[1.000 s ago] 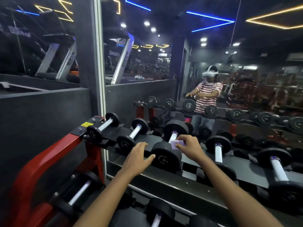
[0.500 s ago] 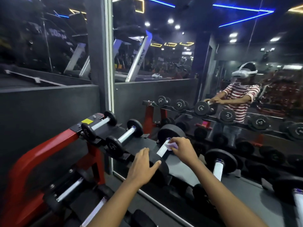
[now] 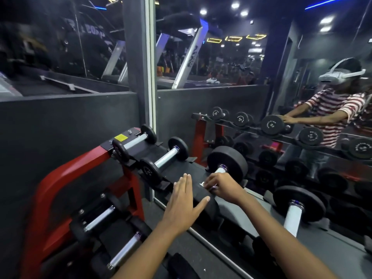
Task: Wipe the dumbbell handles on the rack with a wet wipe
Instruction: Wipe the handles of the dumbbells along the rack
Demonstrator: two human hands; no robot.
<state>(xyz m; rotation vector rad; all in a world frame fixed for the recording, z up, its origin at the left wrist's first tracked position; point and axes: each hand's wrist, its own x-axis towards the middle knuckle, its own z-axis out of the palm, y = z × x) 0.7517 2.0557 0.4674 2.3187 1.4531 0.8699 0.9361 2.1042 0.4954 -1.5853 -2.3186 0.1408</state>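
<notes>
Head view, the only one here: you're standing at a red steel dumbbell rack point(image 3: 66, 176) with black sloped trays, pushed up against a dark grey half wall point(image 3: 60, 125) and a big wall mirror point(image 3: 261, 57). Your left hand point(image 3: 184, 206) lies flat, fingers straight and together, pressing on the near black rubber head point(image 3: 203, 200) of the large black dumbbell with the chrome handle point(image 3: 220, 170), third along the top tray. Your right hand point(image 3: 223, 187) is curled round that handle down near the same head, pinching a small pale wet wipe point(image 3: 202, 184) against it; only a corner of the wipe pokes out from under your fingers. To the left of it sit two smaller black dumbbells with silver handles point(image 3: 167, 157), and to the right there's another big black one with a white-looking handle point(image 3: 292, 216). The lower tray holds more chrome-handled dumbbells point(image 3: 100, 218). The room's a dim gym, with white ceiling spotlights point(image 3: 235, 6), blue light strips and a treadmill point(image 3: 181, 57) behind the half wall. In the mirror there's a person in a red-and-white striped shirt point(image 3: 334, 109) and a white headset.
</notes>
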